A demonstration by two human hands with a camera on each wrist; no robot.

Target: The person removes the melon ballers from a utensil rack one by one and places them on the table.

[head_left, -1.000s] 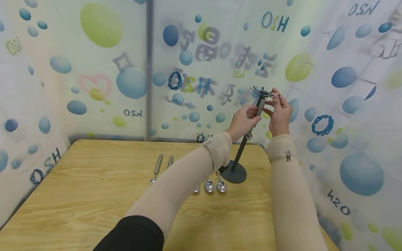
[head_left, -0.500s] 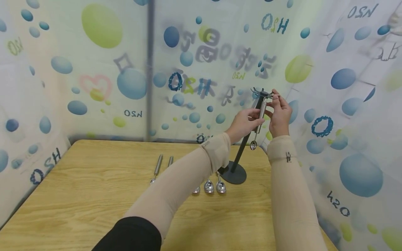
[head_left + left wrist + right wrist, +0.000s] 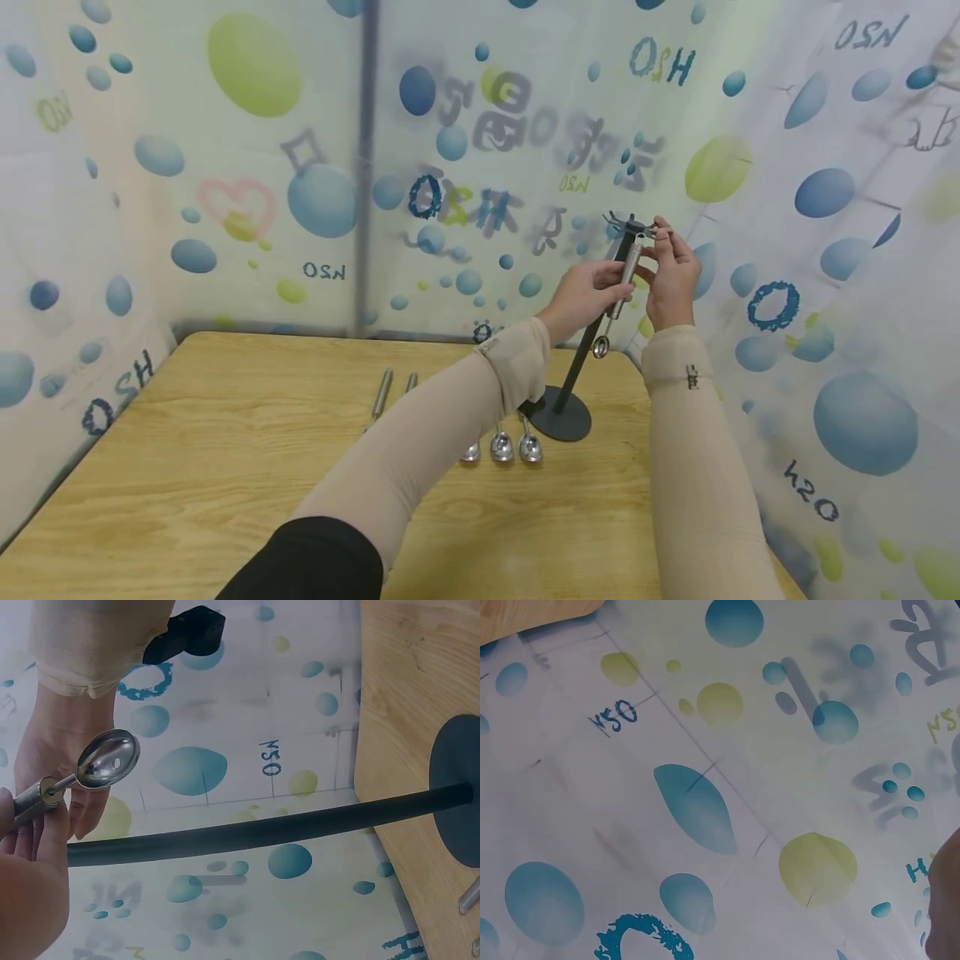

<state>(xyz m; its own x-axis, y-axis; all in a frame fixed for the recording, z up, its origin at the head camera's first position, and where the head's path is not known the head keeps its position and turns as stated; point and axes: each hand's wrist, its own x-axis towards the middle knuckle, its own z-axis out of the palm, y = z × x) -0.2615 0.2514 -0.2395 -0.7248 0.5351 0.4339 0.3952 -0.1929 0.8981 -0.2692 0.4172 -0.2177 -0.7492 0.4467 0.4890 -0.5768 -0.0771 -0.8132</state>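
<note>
In the head view, a black utensil stand (image 3: 576, 367) with a ring of hooks (image 3: 628, 223) at its top stands at the table's right back. My left hand (image 3: 583, 298) grips the steel handle of a melon baller (image 3: 626, 279) beside the pole. Its small bowl hangs downward; in the left wrist view the melon baller (image 3: 109, 759) shows a small hole in that bowl. My right hand (image 3: 671, 279) is up at the right-side hook, fingers curled, pinching around the hook's end. Whether the handle's top loop sits on the hook is too small to tell.
Several metal scoops (image 3: 501, 446) lie in a row on the wooden table (image 3: 225, 467), partly hidden behind my left sleeve. The stand's round base (image 3: 566, 417) is just right of them. A patterned curtain (image 3: 465, 100) surrounds the table's back and sides.
The melon baller has swung out from the pole to the right, its bowl now lower and in plain sight. My right hand has stayed at the hook.
</note>
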